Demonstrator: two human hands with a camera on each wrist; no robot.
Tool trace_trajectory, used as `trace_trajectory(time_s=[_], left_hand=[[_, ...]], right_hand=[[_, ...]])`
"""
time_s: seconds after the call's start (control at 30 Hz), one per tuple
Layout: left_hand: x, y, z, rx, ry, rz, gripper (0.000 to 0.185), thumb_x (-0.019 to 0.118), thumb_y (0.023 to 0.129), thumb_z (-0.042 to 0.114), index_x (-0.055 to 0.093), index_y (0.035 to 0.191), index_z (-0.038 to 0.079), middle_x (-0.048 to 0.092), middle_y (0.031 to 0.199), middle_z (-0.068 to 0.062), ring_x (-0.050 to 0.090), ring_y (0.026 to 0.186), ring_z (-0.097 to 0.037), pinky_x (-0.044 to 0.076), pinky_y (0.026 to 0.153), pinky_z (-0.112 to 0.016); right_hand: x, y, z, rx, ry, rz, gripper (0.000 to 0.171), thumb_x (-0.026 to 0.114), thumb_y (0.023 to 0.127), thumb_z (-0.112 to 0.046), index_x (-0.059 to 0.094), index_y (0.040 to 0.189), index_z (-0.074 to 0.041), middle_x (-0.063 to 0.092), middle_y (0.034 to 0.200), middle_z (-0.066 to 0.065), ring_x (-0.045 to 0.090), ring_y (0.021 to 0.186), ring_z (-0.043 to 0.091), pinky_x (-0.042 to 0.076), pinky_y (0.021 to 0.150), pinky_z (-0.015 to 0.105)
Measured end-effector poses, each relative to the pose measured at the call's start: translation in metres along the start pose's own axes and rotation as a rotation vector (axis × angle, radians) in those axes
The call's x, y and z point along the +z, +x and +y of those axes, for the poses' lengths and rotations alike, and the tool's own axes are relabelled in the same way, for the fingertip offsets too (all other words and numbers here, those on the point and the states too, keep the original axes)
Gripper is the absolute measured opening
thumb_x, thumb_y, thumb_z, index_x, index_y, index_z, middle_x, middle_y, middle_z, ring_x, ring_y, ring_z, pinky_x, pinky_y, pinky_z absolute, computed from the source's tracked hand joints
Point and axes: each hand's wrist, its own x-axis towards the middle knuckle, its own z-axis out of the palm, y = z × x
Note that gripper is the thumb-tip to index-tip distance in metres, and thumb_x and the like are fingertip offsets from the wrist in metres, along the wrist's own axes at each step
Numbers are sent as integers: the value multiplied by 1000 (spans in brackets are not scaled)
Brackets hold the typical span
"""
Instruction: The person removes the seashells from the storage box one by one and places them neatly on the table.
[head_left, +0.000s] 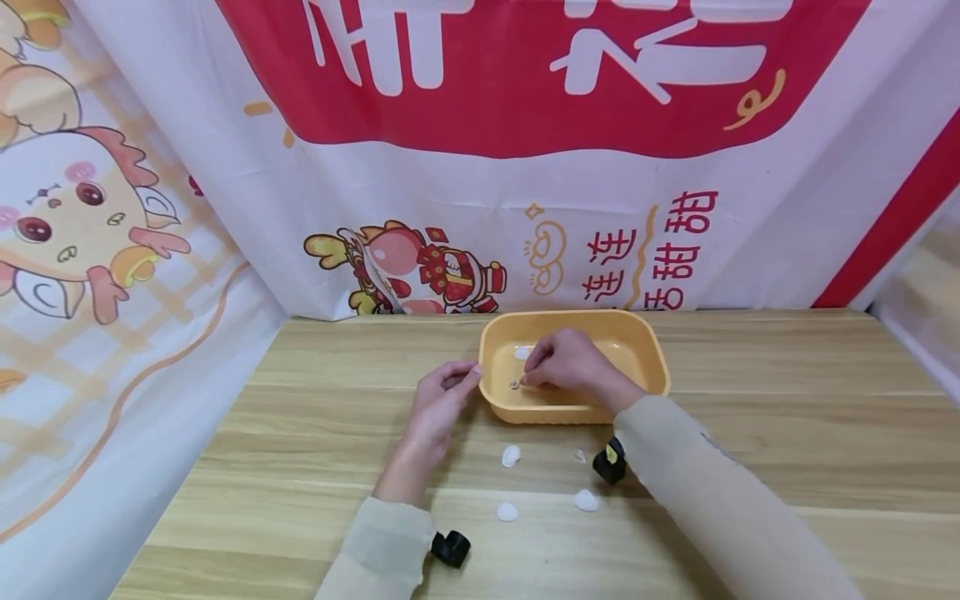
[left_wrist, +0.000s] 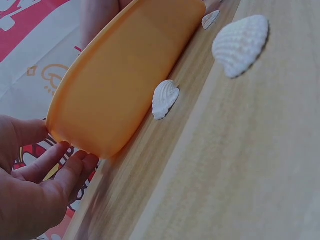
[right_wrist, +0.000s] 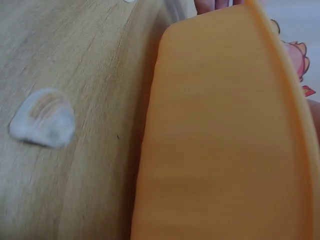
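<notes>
My left hand (head_left: 442, 402) holds the left end of a yellow-orange plastic basin (head_left: 577, 414), its fingertips against the outer wall and rim. In the left wrist view, the thumb of that hand (left_wrist: 37, 185) is at the rim, and the other fingers touch the wall below. Over the basin's inside is my right hand (head_left: 566, 362), fingers bent down with the tips close together. A small shiny object (head_left: 513, 385) shows right by those fingertips; whether they pinch it cannot be told. Behind them, a white shell (head_left: 522, 353) lies on the basin floor. The right wrist view shows mostly the basin's outer wall (right_wrist: 220, 125).
On the wooden table (head_left: 360, 358), several white shells lie before the basin: one ribbed shell (head_left: 511, 456), a small one (head_left: 580, 456), and two nearer shells (head_left: 587, 500). Black wrist cameras (head_left: 451, 549) sit on both sleeves. A printed cloth (head_left: 465, 183) hangs behind.
</notes>
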Motion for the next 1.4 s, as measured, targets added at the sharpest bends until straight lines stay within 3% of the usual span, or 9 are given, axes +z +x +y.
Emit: trace_trajectory(time_s=[0.27,0.53,0.8,1.4], left_hand=[[1,0,0,2,0,3,30,73,104,22,71,130,7,69,132,-11,65,115,-19,56,108,-37],[1,0,0,-3,5,4,30,73,104,23,72,130,8,70,132,-10,65,114,-18,56,105,-35],[1,1,0,-2,7,-3,31,74,104,24,72,131,8,69,133,-11,64,116,-20,56,106,-35],[1,2,1,-9,17,-2,31,71,106,23,70,133,8,67,136,-12,63,122,-23,55,114,-42]], right_hand=[[13,10,1,-10,-77,-9,18,94,83,-18,80,86,-7,71,78,2,61,74,14,50,61,20],[19,17,3,15,-89,3,19,94,83,-20,79,85,-9,70,78,2,62,73,16,50,61,21],[20,20,2,22,-111,18,16,94,84,-17,80,84,-9,72,79,4,62,73,16,50,59,21],[12,32,9,-42,-106,-45,15,93,84,-18,81,86,-9,70,76,0,60,71,12,49,60,19]])
